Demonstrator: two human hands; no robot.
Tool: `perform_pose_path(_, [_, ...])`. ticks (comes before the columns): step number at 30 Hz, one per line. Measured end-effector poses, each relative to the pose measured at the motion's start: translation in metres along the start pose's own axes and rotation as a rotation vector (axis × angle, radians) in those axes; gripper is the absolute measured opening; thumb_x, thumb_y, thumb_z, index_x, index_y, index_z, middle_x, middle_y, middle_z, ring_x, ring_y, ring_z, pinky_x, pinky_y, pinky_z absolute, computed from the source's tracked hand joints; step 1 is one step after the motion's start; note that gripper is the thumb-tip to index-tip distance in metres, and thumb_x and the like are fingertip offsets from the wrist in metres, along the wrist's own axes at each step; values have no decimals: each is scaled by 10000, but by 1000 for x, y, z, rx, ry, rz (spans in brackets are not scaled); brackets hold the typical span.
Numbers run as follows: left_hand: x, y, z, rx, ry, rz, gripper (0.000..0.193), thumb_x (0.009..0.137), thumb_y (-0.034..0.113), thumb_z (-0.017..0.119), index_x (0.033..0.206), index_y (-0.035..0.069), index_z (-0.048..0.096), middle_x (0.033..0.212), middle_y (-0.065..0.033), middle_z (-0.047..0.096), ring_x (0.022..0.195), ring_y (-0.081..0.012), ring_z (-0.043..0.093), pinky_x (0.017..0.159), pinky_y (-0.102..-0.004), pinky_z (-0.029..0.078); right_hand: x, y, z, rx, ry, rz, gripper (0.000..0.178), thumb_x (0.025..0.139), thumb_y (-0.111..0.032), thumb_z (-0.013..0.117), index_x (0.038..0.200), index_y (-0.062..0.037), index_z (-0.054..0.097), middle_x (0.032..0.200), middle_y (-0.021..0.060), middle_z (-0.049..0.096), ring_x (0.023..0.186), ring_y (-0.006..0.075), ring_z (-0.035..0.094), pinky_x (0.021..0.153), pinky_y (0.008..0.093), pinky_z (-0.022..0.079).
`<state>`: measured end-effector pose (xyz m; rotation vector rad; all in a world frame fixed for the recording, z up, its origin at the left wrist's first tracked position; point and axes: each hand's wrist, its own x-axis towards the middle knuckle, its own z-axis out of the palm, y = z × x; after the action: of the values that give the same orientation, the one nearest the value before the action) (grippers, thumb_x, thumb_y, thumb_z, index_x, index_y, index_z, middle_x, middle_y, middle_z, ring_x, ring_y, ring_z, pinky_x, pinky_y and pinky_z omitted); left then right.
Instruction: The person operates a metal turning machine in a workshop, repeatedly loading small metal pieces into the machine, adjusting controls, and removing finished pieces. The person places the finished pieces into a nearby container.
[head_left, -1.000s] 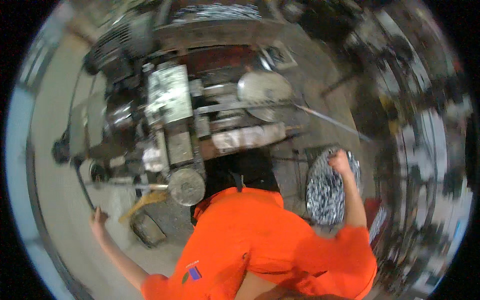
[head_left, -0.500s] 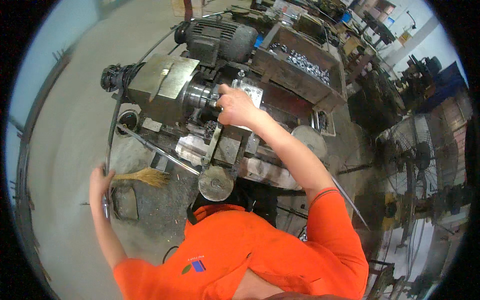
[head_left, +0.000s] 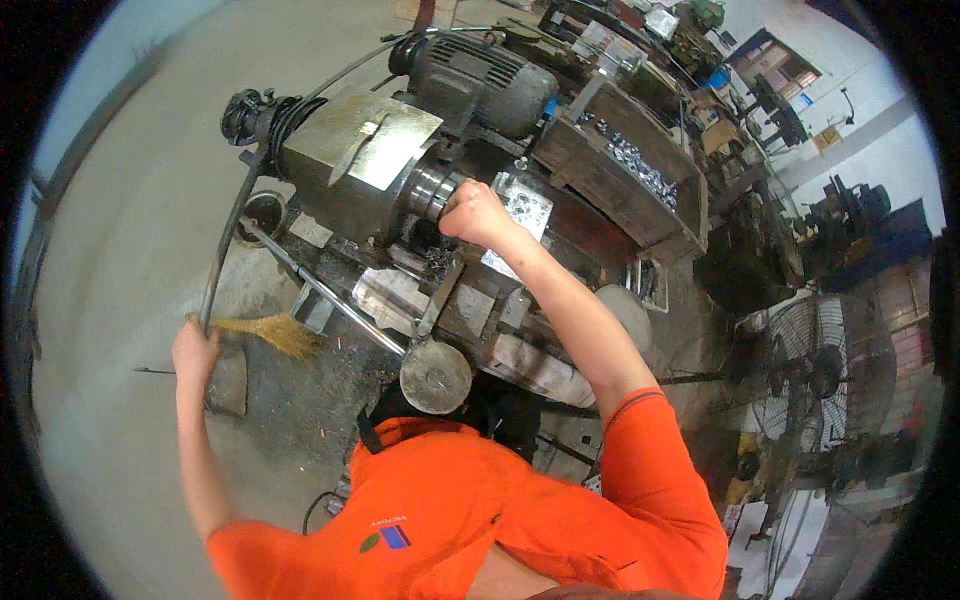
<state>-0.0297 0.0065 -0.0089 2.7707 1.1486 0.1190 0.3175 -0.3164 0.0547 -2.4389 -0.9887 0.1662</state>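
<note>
My left hand (head_left: pixel 196 352) is closed round the lower end of a long grey lever rod (head_left: pixel 226 248), which runs up to the left end of the lathe's headstock (head_left: pixel 350 150). My right hand (head_left: pixel 478 213) is curled shut against the front of the bright round chuck (head_left: pixel 430 191); what its fingers hold is hidden. Just past that hand lies a pale metal plate with holes (head_left: pixel 528 208). Beside my left hand, a straw brush (head_left: pixel 283 334) lies with its bristles to the right. Below the chuck are dark metal chips (head_left: pixel 436 262).
A round metal disc (head_left: pixel 436 377) stands close to my body. A shiny bar (head_left: pixel 340 306) slants toward it. Behind the lathe sit a motor (head_left: pixel 480 85) and a rusty bin (head_left: pixel 570 158) with small metal parts. A caged fan (head_left: pixel 815 370) stands at right.
My view has shifted, so the lathe appears farther right. My right hand has closed more tightly at the chuck. The rod end that showed below my left hand is no longer visible.
</note>
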Motion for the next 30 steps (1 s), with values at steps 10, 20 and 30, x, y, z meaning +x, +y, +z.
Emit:
perform_pose_path(10, [120,-122,-5,416,251,261,89,722,90,567,786,40,531,676,-155,595,615,-325,597,542,-428,473,-4,4,-1,-21,20,-99,229,530,-175,583,629,24,636,602,213,575,565,334,596,591,357,492])
perform_pose_path(20, [140,-98,21,4,301,116,377,798,238,572,1119,41,556,965,-207,620,873,-356,604,750,-415,490,-55,8,-28,61,326,-233,291,553,-178,616,799,-39,688,1011,188,613,919,342,586,824,351,469])
perform_pose_path(30, [46,80,219,-50,-210,295,463,672,319,698,1021,36,586,942,-177,631,873,-363,602,722,-423,492,-284,120,-88,40,460,528,255,610,-85,610,851,-32,679,878,137,657,854,250,634,776,305,480])
